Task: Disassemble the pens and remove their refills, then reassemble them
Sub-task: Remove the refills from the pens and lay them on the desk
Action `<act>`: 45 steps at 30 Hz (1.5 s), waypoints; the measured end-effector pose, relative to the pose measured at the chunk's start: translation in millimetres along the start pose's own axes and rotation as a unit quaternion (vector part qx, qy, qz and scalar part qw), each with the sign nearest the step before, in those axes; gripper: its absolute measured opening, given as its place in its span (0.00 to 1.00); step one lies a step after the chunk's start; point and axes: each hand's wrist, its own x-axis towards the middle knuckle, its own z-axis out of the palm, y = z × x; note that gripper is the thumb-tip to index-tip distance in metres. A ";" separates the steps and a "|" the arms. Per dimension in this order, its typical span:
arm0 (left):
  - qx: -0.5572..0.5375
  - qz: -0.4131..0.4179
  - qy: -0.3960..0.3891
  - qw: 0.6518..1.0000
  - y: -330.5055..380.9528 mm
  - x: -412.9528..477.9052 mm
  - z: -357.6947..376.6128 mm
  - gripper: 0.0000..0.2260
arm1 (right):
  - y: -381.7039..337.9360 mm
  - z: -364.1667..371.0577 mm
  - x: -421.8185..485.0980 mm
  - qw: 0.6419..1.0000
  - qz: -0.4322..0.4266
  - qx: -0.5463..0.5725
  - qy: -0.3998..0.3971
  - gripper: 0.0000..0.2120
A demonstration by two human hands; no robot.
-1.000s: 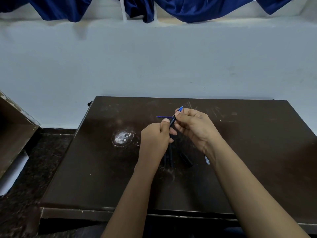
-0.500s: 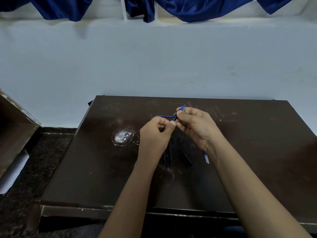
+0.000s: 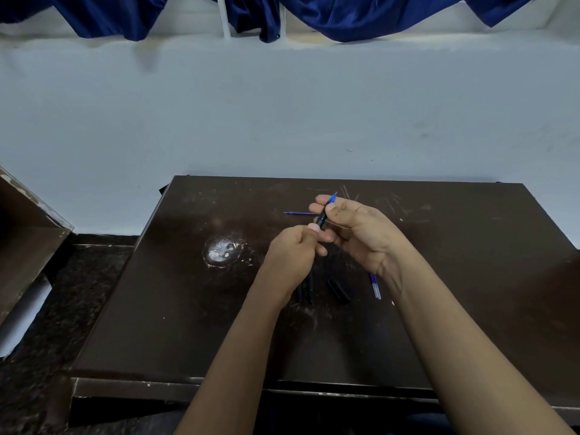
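Over the middle of the dark table [image 3: 188, 324], both hands hold one black pen [image 3: 322, 218] with a blue tip pointing up and away. My right hand [image 3: 361, 233] pinches its upper part near the tip. My left hand [image 3: 292, 255] grips its lower end, which is hidden in the fingers. A thin blue refill [image 3: 298, 213] lies on the table behind the hands. A second refill [image 3: 375, 285] lies under my right wrist. A black cap [image 3: 338, 290] and dark pen barrels [image 3: 306, 290] rest below the hands.
A scuffed pale patch [image 3: 221, 251] marks the table to the left of my hands. A brown box flap [image 3: 28, 240] stands off the table at the far left. A pale wall [image 3: 282, 114] rises right behind the table, with blue cloth [image 3: 361, 14] above.
My right hand has turned slightly and lifted the pen tip a little higher. My left hand has slid down to the pen's lower end. The loose parts lie unmoved.
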 end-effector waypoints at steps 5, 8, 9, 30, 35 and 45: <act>0.075 0.050 0.041 0.995 0.5 -1.1 -1.0 0.13 | 5.5 -2.7 4.7 0.999 -0.004 -0.012 0.049 0.02; 0.111 0.066 0.058 0.990 -0.2 -2.3 -2.7 0.13 | 13.5 -3.1 8.2 0.997 0.016 -0.008 0.081 0.04; 0.115 0.071 0.063 0.989 -0.7 -2.6 -3.0 0.13 | 15.7 -3.3 9.3 0.996 0.021 -0.003 0.088 0.04; 0.158 0.055 0.105 0.980 -9.7 -0.4 -7.9 0.11 | 40.5 -27.0 19.8 0.956 -0.016 -0.232 0.179 0.10; 0.171 0.054 0.090 0.980 -9.1 -0.8 -5.4 0.12 | 4.7 -27.0 12.1 0.971 -0.128 0.057 0.193 0.13; 0.150 0.059 0.090 0.983 -6.4 -1.5 0.1 0.12 | 10.2 -14.6 8.4 0.987 -0.110 -0.045 0.106 0.11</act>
